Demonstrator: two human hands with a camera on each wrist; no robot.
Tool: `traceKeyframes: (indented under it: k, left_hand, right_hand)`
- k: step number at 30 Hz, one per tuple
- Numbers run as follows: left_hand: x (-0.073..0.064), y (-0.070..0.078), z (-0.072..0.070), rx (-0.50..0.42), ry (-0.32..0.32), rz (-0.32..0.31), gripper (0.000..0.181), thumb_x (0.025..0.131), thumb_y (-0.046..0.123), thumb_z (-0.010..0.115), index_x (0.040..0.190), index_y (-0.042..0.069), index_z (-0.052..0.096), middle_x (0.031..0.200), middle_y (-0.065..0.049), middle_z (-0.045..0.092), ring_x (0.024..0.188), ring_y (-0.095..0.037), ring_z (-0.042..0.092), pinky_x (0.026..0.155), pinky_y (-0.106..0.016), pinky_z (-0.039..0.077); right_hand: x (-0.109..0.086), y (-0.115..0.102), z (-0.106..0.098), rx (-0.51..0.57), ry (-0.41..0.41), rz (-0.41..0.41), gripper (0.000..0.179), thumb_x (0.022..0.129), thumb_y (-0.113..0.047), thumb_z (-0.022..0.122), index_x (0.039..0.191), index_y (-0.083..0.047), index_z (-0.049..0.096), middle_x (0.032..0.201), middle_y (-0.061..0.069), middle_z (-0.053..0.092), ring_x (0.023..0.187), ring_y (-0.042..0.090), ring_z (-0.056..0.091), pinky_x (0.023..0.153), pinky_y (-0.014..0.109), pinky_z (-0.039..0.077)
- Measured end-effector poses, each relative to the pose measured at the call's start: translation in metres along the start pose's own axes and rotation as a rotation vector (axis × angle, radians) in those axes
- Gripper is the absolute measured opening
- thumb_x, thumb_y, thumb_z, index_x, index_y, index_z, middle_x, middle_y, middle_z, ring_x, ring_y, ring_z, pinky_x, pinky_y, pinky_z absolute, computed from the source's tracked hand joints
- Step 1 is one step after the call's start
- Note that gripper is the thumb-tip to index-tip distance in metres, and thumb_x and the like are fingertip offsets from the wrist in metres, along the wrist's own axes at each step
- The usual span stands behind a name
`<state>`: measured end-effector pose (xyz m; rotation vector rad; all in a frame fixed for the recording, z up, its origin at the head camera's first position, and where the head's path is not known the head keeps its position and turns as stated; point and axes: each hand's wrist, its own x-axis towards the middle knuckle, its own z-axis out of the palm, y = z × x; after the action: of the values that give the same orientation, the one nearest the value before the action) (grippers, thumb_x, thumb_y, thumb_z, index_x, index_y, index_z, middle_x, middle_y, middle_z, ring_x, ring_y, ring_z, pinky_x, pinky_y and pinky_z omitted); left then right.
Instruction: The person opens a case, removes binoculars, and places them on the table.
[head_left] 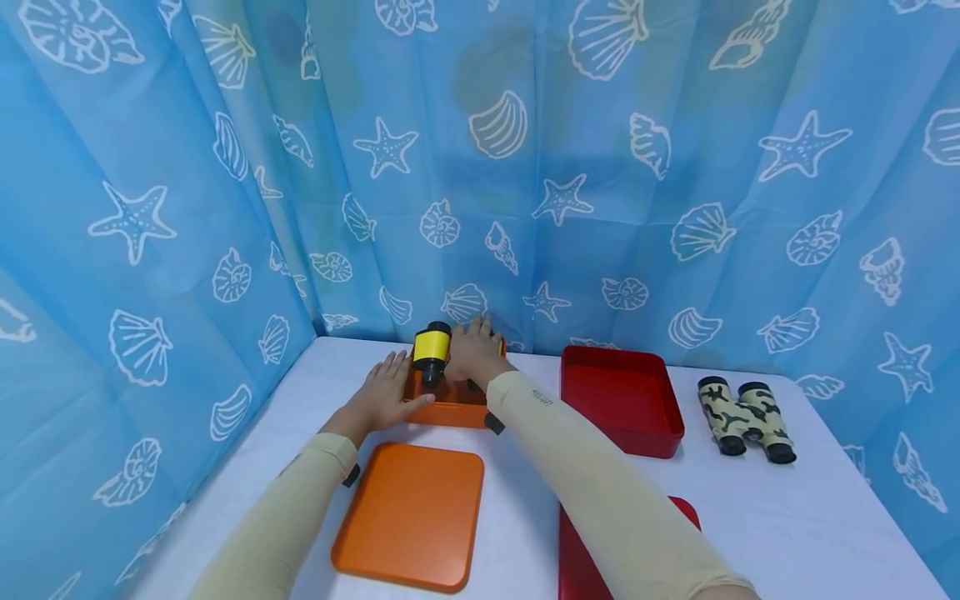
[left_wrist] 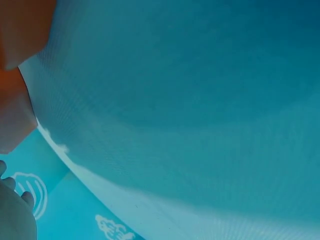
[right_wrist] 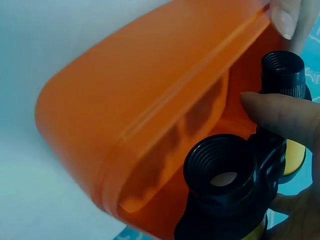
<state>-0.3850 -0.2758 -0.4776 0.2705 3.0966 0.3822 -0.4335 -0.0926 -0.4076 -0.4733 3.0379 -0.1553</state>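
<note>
Black-and-yellow binoculars (head_left: pixel 432 345) sit tilted at the mouth of an orange box (head_left: pixel 453 415) near the curtain. My right hand (head_left: pixel 476 350) grips the binoculars from above, and its arm covers part of the box. In the right wrist view the thumb lies across the middle of the binoculars (right_wrist: pixel 225 175), between the two eyepieces, inside the orange rim. My left hand (head_left: pixel 382 400) rests against the left side of the box, fingers extended and thumb along the front. The left wrist view shows mostly blue-tinted cloth, with a corner of orange box (left_wrist: pixel 15 110).
An orange lid (head_left: pixel 412 517) lies in front of the box. Farther right stands an open red box (head_left: pixel 652 440). A red lid (head_left: pixel 581 558) is partly hidden under my right forearm. Camouflage binoculars (head_left: pixel 750 421) lie at the right. A blue shell-patterned curtain (head_left: pixel 525 192) borders the table.
</note>
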Motion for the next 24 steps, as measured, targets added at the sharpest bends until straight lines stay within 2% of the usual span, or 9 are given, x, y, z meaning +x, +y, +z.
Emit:
traceKeyframes:
  k: [6,11,16,19,24]
  left_hand:
    - [0.000,0.002,-0.001,-0.006,-0.011,-0.006,0.116,0.076,0.089,0.032,0.156,0.007,0.014,0.160,-0.015,0.015,0.147,-0.035,0.005,0.115,-0.056,0.006]
    - [-0.001,0.002,-0.001,0.003,-0.012,0.014,0.117,0.077,0.089,0.031,0.155,0.003,0.014,0.160,-0.018,0.014,0.146,-0.037,0.005,0.115,-0.055,0.006]
    - [-0.003,0.005,-0.001,0.001,-0.014,0.012,0.108,0.084,0.080,0.039,0.155,0.002,0.016,0.160,-0.018,0.015,0.146,-0.038,0.006,0.115,-0.055,0.005]
    - [-0.005,0.006,-0.002,-0.005,-0.016,0.004,0.104,0.086,0.075,0.044,0.155,0.002,0.016,0.159,-0.019,0.015,0.146,-0.039,0.006,0.115,-0.056,0.004]
    - [-0.005,0.007,-0.003,-0.004,-0.021,-0.003,0.105,0.085,0.076,0.044,0.155,0.002,0.015,0.160,-0.019,0.013,0.145,-0.040,0.004,0.115,-0.056,0.003]
  right_hand:
    - [-0.003,0.005,-0.009,-0.036,-0.013,-0.001,0.103,0.073,-0.048,0.080,0.153,-0.011,0.027,0.158,0.026,0.005,0.144,0.046,0.004,0.112,0.061,0.015]
    - [-0.012,0.015,-0.013,-0.042,-0.036,0.007,0.112,0.069,-0.051,0.084,0.154,-0.010,0.024,0.159,0.025,0.003,0.144,0.045,0.001,0.113,0.060,0.013]
    - [-0.021,0.031,-0.021,-0.065,-0.059,0.004,0.116,0.067,-0.051,0.085,0.154,-0.009,0.021,0.159,0.026,0.001,0.144,0.045,0.001,0.114,0.057,0.014]
    - [-0.031,0.041,-0.030,-0.085,-0.056,-0.007,0.112,0.070,-0.048,0.083,0.154,-0.009,0.020,0.159,0.025,-0.001,0.144,0.044,0.001,0.113,0.057,0.014]
    - [-0.047,0.058,-0.043,-0.125,-0.052,-0.011,0.105,0.071,-0.046,0.082,0.150,-0.008,0.025,0.158,0.026,0.000,0.144,0.046,0.002,0.113,0.058,0.014]
